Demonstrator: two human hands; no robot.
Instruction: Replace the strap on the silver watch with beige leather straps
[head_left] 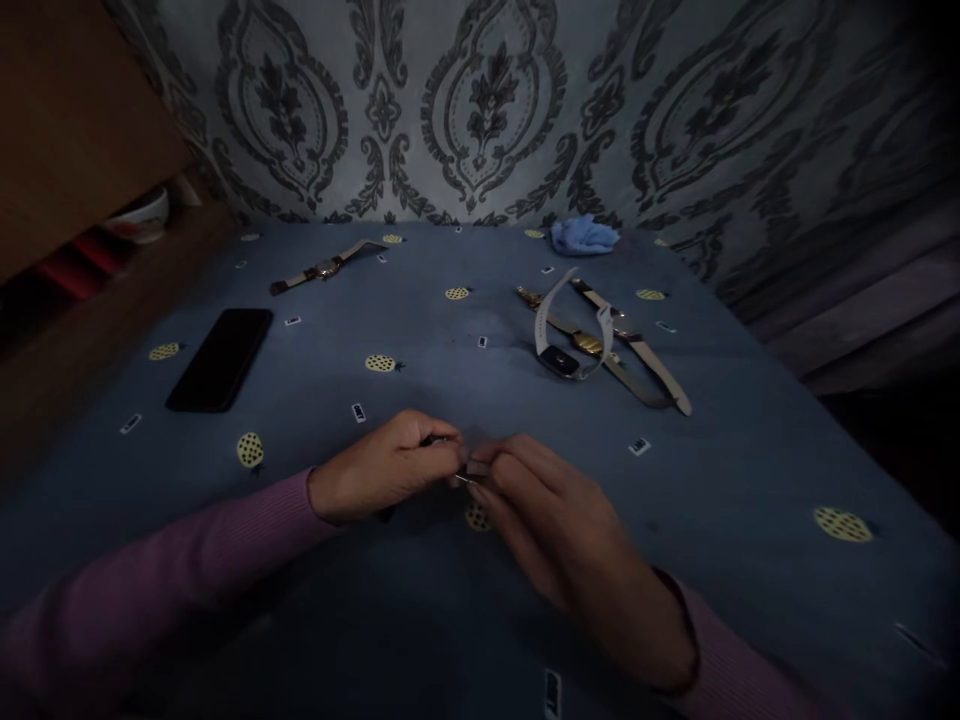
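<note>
Near the middle of the table, my left hand (397,458) is closed around a small dark item with a shiny metal edge (463,478). It looks like a wristwatch, though fingers cover most of it. From the right, my right hand (559,510) pinches the same item, its fingertips almost meeting those of the left. A dark bit, perhaps a strap end (386,513), shows under the left wrist. Both hands are just above the patterned blue tablecloth (420,620).
A black phone (221,360) lies at left, with a strap watch (326,268) behind it. On the right are a white-strapped smartwatch (559,361), a gold watch (589,344) and a light-strapped watch (652,365). A crumpled blue cloth (583,236) rests by the wall.
</note>
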